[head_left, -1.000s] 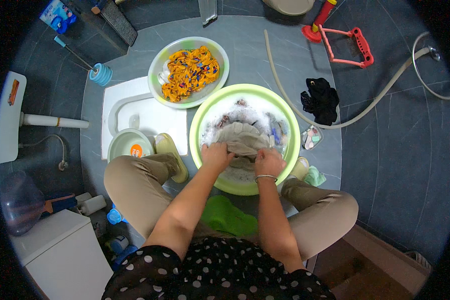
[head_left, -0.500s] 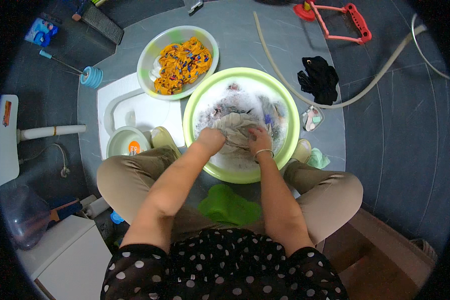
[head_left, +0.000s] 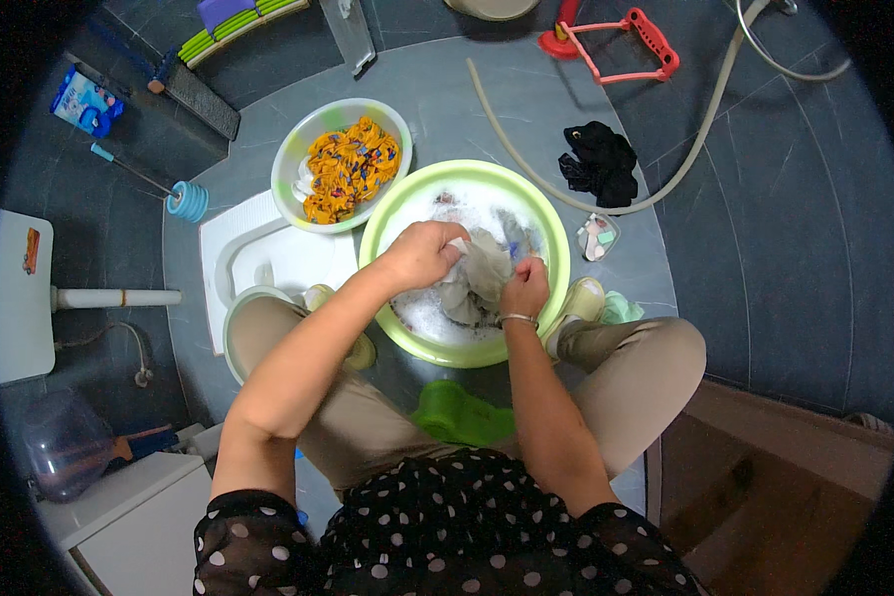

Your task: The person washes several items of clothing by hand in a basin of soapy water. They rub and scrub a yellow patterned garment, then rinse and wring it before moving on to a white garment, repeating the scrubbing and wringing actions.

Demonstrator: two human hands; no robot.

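A wet pale grey cloth garment (head_left: 485, 270) is bunched up in the large basin (head_left: 437, 355) with the light green rim, among white suds and darker wet laundry. My left hand (head_left: 423, 254) is closed on the garment's left side, a whitish fold showing at the fingertips. On the other side my right hand (head_left: 526, 289), a bracelet at its wrist, is closed against the same garment near the basin's right wall. Part of its grip is hidden. The lower part of the garment lies in the foamy water.
A second basin (head_left: 281, 164) holding orange patterned cloth stands behind on the left, by a white squat toilet (head_left: 230, 230). A hose (head_left: 538, 179) curves past black cloth (head_left: 600, 164) and a small soap tray (head_left: 597, 236) on the right. A green plastic stool (head_left: 457, 412) is between my legs.
My left hand has come up and forward, lifting its side of the garment, which is now more bunched. My right hand has closed further. The whole view has shifted slightly.
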